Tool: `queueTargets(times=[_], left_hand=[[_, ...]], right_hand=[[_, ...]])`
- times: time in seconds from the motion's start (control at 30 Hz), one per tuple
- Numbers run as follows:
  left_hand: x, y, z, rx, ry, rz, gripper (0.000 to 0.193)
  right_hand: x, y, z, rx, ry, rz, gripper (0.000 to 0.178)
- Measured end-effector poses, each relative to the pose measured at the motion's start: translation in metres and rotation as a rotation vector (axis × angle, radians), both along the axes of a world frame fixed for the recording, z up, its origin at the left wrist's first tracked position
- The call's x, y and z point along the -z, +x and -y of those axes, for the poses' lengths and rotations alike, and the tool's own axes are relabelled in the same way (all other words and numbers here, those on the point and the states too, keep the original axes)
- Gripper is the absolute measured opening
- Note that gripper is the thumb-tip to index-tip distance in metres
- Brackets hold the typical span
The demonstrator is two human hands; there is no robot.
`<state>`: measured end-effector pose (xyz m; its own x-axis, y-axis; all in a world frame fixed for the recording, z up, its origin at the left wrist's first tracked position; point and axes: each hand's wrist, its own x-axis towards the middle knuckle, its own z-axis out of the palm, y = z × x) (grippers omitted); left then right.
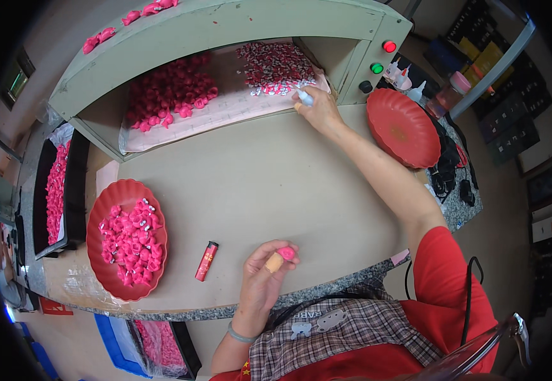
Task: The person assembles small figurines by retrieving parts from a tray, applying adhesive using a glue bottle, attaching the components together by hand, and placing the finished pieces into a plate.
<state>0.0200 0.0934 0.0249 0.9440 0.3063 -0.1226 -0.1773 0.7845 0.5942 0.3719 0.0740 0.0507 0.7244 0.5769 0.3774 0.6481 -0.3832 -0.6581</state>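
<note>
Beige worktop (257,184) spreads under us. Our left hand (264,274) pinches a small pink moulded piece (287,253) between thumb and bandaged finger, near the red lighter (206,261). Our right hand (317,109) grips a small white squeeze bottle (304,97) at the heap of pink-and-silver pieces (275,66).

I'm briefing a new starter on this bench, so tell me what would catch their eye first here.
First, the pink pieces: a heap in the red tray at the left and more spread inside the grey-green machine at the back. Next, the hands: the left hand holds one pink piece near the table edge, while the right hand reaches into the machine with a small white bottle. An empty red tray sits at the right.
</note>
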Motion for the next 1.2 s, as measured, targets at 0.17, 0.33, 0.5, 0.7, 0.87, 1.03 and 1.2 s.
queueTargets(times=[0.17, 0.33, 0.5, 0.7, 0.87, 1.03, 1.2], left_hand=[[-0.001, 0.0, -0.001, 0.012, -0.022, -0.015, 0.027], [-0.001, 0.0, -0.002, 0.019, -0.027, -0.016, 0.026], [-0.004, 0.0, -0.002, 0.017, -0.021, -0.023, 0.026], [0.0, -0.001, -0.004, 0.05, -0.054, 0.02, 0.028], [0.002, -0.002, -0.005, 0.043, -0.051, 0.024, 0.03], [0.003, -0.003, -0.003, 0.029, -0.048, 0.005, 0.03], [0.007, -0.001, -0.003, -0.014, -0.061, 0.005, 0.03]], right_hand=[[0.012, 0.031, -0.027, 0.067, -0.148, 0.229, 0.021], [0.007, 0.036, -0.041, 0.027, -0.29, 0.271, 0.027], [0.0, 0.041, -0.043, -0.021, -0.328, 0.252, 0.035], [-0.007, 0.049, -0.038, -0.128, -0.402, 0.326, 0.033], [-0.007, 0.043, -0.04, -0.175, -0.431, 0.421, 0.031], [-0.001, 0.049, -0.045, -0.223, -0.464, 0.488, 0.028], [0.0, 0.061, -0.043, -0.214, -0.373, 0.439, 0.032]])
